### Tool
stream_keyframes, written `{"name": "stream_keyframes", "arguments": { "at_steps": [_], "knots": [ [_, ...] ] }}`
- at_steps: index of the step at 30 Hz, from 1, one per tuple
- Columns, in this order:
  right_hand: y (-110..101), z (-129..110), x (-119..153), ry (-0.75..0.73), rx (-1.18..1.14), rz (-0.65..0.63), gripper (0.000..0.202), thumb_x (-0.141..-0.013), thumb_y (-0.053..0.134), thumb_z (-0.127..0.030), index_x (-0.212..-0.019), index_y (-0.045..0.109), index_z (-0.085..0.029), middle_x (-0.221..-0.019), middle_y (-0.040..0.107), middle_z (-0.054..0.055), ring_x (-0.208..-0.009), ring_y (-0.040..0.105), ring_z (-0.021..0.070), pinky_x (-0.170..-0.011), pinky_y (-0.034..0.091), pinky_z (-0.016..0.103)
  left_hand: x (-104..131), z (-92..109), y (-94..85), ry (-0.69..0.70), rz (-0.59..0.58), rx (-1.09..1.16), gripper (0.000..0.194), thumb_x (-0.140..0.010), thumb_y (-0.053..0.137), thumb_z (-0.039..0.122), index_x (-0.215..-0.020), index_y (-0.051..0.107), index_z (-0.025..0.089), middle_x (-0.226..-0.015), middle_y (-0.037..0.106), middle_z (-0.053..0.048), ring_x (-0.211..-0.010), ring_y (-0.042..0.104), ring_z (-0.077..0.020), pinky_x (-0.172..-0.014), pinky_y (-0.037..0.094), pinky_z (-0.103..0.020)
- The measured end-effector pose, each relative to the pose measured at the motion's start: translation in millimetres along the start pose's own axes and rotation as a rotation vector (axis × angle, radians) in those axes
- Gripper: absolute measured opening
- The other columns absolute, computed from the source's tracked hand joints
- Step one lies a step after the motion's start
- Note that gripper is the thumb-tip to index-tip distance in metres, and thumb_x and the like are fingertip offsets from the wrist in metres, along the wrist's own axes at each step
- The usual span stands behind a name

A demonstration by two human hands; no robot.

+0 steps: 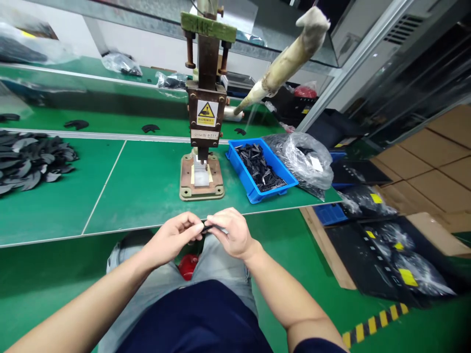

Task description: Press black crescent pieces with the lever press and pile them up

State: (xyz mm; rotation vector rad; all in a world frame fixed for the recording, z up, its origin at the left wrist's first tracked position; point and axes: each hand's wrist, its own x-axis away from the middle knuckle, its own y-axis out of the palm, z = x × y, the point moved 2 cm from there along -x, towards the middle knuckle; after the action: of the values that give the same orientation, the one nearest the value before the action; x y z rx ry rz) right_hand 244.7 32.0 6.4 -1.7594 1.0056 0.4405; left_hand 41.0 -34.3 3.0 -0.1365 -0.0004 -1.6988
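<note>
Over my lap, just off the table's front edge, both hands meet at a small black part (206, 228), mostly hidden by the fingers. My left hand (175, 236) pinches its left end between thumb and fingers. From the other side my right hand (232, 232) is closed round the part. Straight ahead stands a hand press (206, 108) with a long wrapped lever (281, 66). A pale block sits on its base plate (186, 192) under the ram. To the right of the press is a blue tray (253, 193) with many small black pieces (259, 166).
A heap of curved black parts (31, 162) lies on the green table (143, 181) at left. Several single curved pieces rest along the back ledge. A clear plastic bag (305, 157) stands right of the tray. Cartons (434, 176) and bagged parts (405, 250) are at far right.
</note>
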Motion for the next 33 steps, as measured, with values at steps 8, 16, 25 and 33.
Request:
{"name": "stream_keyframes", "arguments": {
  "at_steps": [8, 16, 25, 33],
  "knots": [
    [-37.1, 15.0, -44.0, -0.011, 0.032, -0.066, 0.044, -0.096, 0.072, -0.03, -0.138, 0.061, -0.029, -0.125, 0.077, 0.006, -0.119, 0.073, 0.0224, -0.105, 0.06, 0.042, -30.3, -2.6, -27.5, -0.023, -0.1, 0.123, 0.044, -0.086, 0.082, 0.051, -0.114, 0.066, 0.021, -0.081, 0.065, 0.001, -0.07, 0.062, -0.0143, -0.069, 0.055, -0.031],
    [-144.0, 55.5, -171.2, 0.045, 0.087, 0.43, 0.059, -0.1, 0.062, -0.053, -0.152, 0.046, -0.028, -0.15, 0.058, 0.007, -0.134, 0.064, 0.0199, -0.114, 0.057, 0.041, -137.5, 7.0, -96.6, 0.178, 0.409, -0.428, 0.029, -0.091, 0.07, 0.048, -0.099, 0.071, 0.02, -0.094, 0.08, -0.006, -0.085, 0.072, -0.0209, -0.083, 0.058, -0.033],
    [-137.8, 30.5, -233.4, -0.088, -0.061, 0.348, 0.036, -0.105, 0.054, -0.053, -0.103, 0.062, -0.018, -0.093, 0.063, -0.004, -0.096, 0.073, 0.0101, -0.099, 0.064, 0.04, -177.3, 9.6, -93.9, 0.406, 0.191, -0.896, 0.028, -0.096, 0.058, 0.032, -0.099, 0.083, 0.021, -0.108, 0.079, -0.01, -0.107, 0.073, -0.0273, -0.1, 0.056, -0.037],
    [-94.0, 16.2, -142.3, 0.034, 0.092, 0.448, 0.029, -0.1, 0.062, -0.03, -0.072, 0.057, -0.025, -0.08, 0.069, -0.001, -0.112, 0.075, 0.0244, -0.129, 0.038, 0.061, -172.0, 17.0, -87.2, 0.473, 0.203, -0.919, 0.028, -0.099, 0.056, 0.024, -0.104, 0.083, 0.019, -0.114, 0.08, -0.01, -0.111, 0.074, -0.0244, -0.102, 0.058, -0.036]
  ]
}}
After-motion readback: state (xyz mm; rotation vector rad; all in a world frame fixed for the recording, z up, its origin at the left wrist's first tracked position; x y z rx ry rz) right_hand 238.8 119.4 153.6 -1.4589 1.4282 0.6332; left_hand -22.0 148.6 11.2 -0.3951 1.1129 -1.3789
